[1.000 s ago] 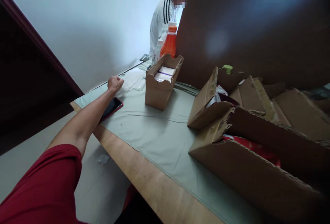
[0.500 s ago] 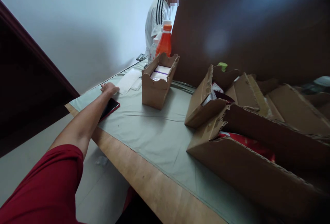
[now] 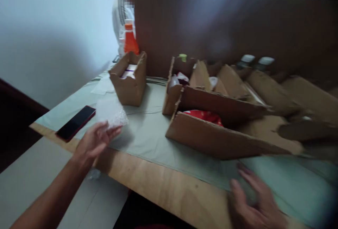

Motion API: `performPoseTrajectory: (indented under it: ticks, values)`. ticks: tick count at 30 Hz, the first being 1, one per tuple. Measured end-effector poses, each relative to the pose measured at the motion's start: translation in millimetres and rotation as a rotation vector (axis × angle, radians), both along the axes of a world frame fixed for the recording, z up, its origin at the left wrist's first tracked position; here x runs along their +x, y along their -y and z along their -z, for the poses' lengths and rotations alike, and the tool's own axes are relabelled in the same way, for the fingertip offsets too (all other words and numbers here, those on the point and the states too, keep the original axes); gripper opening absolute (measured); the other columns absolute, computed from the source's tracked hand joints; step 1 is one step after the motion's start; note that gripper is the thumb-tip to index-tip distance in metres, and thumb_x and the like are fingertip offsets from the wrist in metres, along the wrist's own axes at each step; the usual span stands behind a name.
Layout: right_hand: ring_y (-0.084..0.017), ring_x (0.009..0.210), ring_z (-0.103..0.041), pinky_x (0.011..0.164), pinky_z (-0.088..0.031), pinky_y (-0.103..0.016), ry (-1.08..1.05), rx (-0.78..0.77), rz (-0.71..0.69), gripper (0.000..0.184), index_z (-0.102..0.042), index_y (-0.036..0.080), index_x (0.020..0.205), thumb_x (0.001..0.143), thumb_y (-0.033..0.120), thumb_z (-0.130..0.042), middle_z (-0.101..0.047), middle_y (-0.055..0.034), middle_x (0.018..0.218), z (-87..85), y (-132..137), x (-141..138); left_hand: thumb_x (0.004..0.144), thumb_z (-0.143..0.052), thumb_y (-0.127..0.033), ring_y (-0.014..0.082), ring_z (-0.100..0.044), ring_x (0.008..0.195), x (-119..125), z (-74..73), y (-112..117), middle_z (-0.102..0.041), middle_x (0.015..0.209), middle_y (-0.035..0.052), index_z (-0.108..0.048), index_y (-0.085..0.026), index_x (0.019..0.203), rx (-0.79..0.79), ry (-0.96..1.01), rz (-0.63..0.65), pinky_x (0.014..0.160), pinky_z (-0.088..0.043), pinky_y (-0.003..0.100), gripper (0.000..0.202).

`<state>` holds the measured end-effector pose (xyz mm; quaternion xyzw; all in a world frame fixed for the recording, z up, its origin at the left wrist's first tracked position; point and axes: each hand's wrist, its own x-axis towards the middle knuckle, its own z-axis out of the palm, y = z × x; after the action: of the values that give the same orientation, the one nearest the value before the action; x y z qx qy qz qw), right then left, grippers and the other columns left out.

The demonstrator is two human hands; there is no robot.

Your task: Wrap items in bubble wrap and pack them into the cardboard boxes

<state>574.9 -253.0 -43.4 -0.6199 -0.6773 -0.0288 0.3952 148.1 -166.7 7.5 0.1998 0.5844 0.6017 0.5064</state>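
My left hand (image 3: 93,140) holds a small clear bubble-wrap bag (image 3: 111,112) above the table's near edge, fingers pinched on its lower edge. A dark phone with a red rim (image 3: 75,123) lies just left of that hand on the grey-green cloth (image 3: 148,130). My right hand (image 3: 250,201) hovers low at the bottom right over the table's edge, fingers spread and blurred, holding nothing. More clear bags (image 3: 104,86) lie flat farther back on the cloth.
A small open cardboard box (image 3: 129,79) with white packets stands behind the bag. Larger cut cardboard boxes (image 3: 219,116) fill the right side, one holding something red (image 3: 204,116). An orange bottle (image 3: 130,40) and a person in a white top (image 3: 120,18) are at the far end.
My left hand left the far pile of bags by the phone and came back toward me holding one bag. My right hand came into view. The view swung right.
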Motion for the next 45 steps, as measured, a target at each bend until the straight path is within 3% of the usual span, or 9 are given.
performPoseTrajectory:
  ticks: [7, 13, 18, 22, 30, 34, 36, 39, 45]
  values:
    - [-0.03, 0.142, -0.05, 0.102, -0.055, -0.048, 0.21, 0.031, -0.567, 0.062, -0.04, 0.023, 0.153, 0.094, 0.012, -0.057, -0.049, -0.0191, 0.156, -18.7, 3.3, -74.5, 0.062, -0.084, -0.035, 0.0255, -0.075, 0.088, 118.2, 29.0, 99.0, -0.08, 0.097, 0.011, -0.078, -0.02, 0.071, -0.213, 0.429, 0.392, 0.077, -0.062, 0.036, 0.018]
    - [-0.029, 0.144, -0.045, 0.103, -0.053, -0.046, 0.201, -0.002, -0.828, 0.021, -0.067, 0.021, 0.109, 0.095, 0.013, -0.055, -0.053, -0.0145, 0.152, -26.7, 5.1, -76.4, 0.063, -0.089, -0.04, 0.0262, -0.074, 0.078, 145.6, 25.9, 130.0, -0.077, 0.085, 0.01, -0.081, -0.018, 0.088, -0.232, 0.424, 0.683, 0.068, -0.058, 0.035, 0.034]
    - [-0.025, 0.134, -0.056, 0.102, -0.053, -0.044, 0.056, -0.062, -0.807, 0.026, -0.067, 0.022, 0.103, 0.093, 0.003, -0.052, -0.069, -0.0087, 0.134, -35.3, 39.0, -52.0, 0.066, -0.084, -0.047, 0.0285, -0.073, 0.092, 126.9, 30.0, 116.0, -0.078, 0.097, 0.0084, -0.076, -0.021, 0.095, -0.217, 0.313, 0.458, 0.076, -0.058, 0.037, 0.039]
    - [-0.02, 0.112, -0.067, 0.092, -0.055, -0.037, -0.07, -0.153, -0.884, 0.028, -0.065, 0.021, 0.109, 0.092, 0.001, -0.053, -0.076, -0.0054, 0.114, -50.4, 64.7, -38.6, 0.061, -0.087, -0.03, 0.016, -0.067, 0.07, 126.9, 31.4, 90.6, -0.074, 0.084, 0.001, -0.07, -0.018, 0.105, -0.133, 0.094, 0.322, 0.064, -0.051, 0.024, 0.048]
    - [-0.019, 0.093, -0.069, 0.083, -0.056, -0.036, -0.233, -0.249, -0.808, 0.03, -0.067, 0.02, 0.106, 0.09, 0.0, -0.051, -0.076, -0.0036, 0.094, -31.8, 79.6, -43.6, 0.079, -0.068, -0.026, 0.018, -0.066, 0.085, 168.3, 38.2, 49.1, -0.072, 0.103, 0.0083, -0.048, -0.014, 0.146, 0.118, -0.289, 0.791, 0.077, -0.052, 0.03, 0.071]
    - [-0.018, 0.085, -0.071, 0.078, -0.058, -0.033, -0.334, -0.266, -0.716, 0.023, -0.07, 0.02, 0.105, 0.093, 0.006, -0.056, -0.077, -0.0038, 0.091, -8.7, 72.0, -50.1, 0.083, -0.068, -0.028, 0.0216, -0.064, 0.1, 143.6, 33.3, 65.3, -0.064, 0.13, 0.0135, -0.037, -0.02, 0.155, 0.281, -0.786, 0.628, 0.088, -0.054, 0.039, 0.079]
    - [-0.017, 0.085, -0.074, 0.077, -0.059, -0.03, -0.366, -0.31, -0.674, 0.022, -0.072, 0.02, 0.107, 0.095, 0.009, -0.057, -0.078, -0.0033, 0.094, -2.4, 65.5, -53.6, 0.087, -0.068, -0.031, 0.0231, -0.063, 0.109, 129.8, 26.4, 87.7, -0.065, 0.131, 0.0107, -0.041, -0.025, 0.153, 0.401, -0.85, 0.742, 0.096, -0.053, 0.042, 0.072]
    - [-0.018, 0.088, -0.076, 0.079, -0.061, -0.03, -0.328, -0.391, -0.574, 0.024, -0.072, 0.022, 0.114, 0.097, 0.014, -0.057, -0.08, -0.003, 0.101, 2.9, 54.0, -57.9, 0.089, -0.069, -0.03, 0.0225, -0.065, 0.11, 127.3, 24.0, 118.0, -0.069, 0.122, 0.0077, -0.044, -0.028, 0.151, 0.475, -0.867, 0.939, 0.096, -0.055, 0.039, 0.066]
    - [-0.027, 0.098, -0.073, 0.084, -0.058, -0.042, -0.02, -0.122, -0.311, 0.03, -0.063, 0.017, 0.128, 0.098, 0.02, -0.063, -0.076, -0.0137, 0.112, 2.5, 51.2, -55.8, 0.096, -0.055, -0.019, 0.0201, -0.064, 0.076, 152.6, 54.4, 116.9, -0.068, 0.085, 0.004, -0.05, -0.017, 0.144, 0.447, -1.209, 0.755, 0.072, -0.056, 0.035, 0.048]
